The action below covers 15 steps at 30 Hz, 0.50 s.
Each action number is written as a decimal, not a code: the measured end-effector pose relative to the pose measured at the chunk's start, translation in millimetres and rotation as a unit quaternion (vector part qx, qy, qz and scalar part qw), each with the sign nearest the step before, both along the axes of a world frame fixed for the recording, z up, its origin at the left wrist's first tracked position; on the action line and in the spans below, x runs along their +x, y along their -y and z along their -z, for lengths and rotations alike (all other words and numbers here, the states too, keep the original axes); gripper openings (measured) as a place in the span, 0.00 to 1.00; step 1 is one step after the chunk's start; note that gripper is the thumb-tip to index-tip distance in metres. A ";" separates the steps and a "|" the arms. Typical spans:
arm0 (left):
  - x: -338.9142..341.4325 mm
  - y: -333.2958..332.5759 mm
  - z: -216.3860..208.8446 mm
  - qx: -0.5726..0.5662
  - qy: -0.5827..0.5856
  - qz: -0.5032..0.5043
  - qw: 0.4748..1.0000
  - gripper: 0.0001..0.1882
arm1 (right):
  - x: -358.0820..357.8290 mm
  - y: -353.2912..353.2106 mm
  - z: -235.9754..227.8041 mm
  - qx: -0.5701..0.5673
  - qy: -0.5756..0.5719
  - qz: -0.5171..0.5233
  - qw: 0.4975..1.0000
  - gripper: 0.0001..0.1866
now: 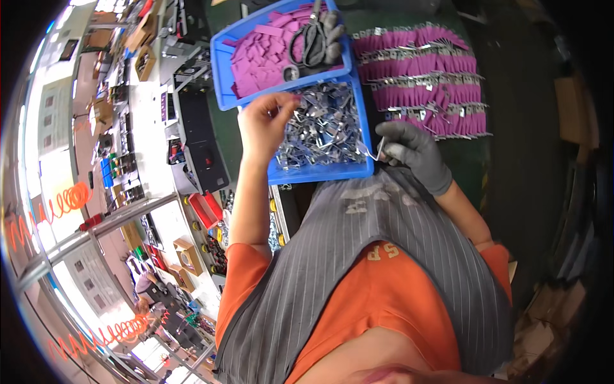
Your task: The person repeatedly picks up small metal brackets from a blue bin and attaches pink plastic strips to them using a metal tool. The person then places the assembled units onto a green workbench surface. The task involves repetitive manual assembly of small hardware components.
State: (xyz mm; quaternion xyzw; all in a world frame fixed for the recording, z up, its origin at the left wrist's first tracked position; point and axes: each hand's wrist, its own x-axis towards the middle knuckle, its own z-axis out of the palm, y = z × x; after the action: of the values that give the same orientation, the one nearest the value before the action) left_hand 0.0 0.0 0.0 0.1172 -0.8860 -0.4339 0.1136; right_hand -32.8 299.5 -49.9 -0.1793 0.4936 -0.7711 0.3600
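Observation:
My left hand (263, 127) is bare and sits over the left edge of the blue bin of metal parts (323, 121). Its thumb and fingers are pinched together. A small spot of purple shows at the fingertips, and I cannot tell whether it is a held piece. My right hand (417, 157), in a grey glove, is just right of that bin, its fingers closed on a small bent metal part (378, 151). Beyond my left hand, a second blue bin (222, 80) holds loose purple strips (259, 61).
Scissors (311, 41) and a grey glove (332, 37) lie on the purple strips. Rows of metal parts with purple strips (419, 70) cover the green table at right. Far left are a black tray (203, 137), a red bin (204, 210) and orange coiled hoses (77, 195).

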 end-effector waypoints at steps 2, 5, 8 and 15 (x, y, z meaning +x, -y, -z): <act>12.6 -22.8 -5.7 -0.018 -0.024 0.038 0.999 0.05 | 1.3 5.8 -21.3 -0.010 0.017 0.042 0.999 0.15; 18.6 -61.3 9.8 -0.008 -0.004 0.004 1.000 0.07 | -5.8 -11.6 -29.5 -0.048 0.000 0.041 0.998 0.13; 15.9 -69.9 7.9 0.003 0.010 0.034 0.999 0.09 | -3.5 -7.4 -43.1 -0.085 -0.028 0.078 0.993 0.13; 14.2 -78.1 1.8 -0.048 0.019 0.091 0.995 0.10 | -5.7 -6.5 -44.7 -0.056 -0.152 0.078 0.984 0.14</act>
State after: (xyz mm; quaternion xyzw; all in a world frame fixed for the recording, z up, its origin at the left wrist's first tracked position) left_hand 14.2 78.1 -1.8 0.0392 -0.9148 -0.3972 0.0623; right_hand -38.5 306.0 -5.2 -0.2750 0.5111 -0.7869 0.2095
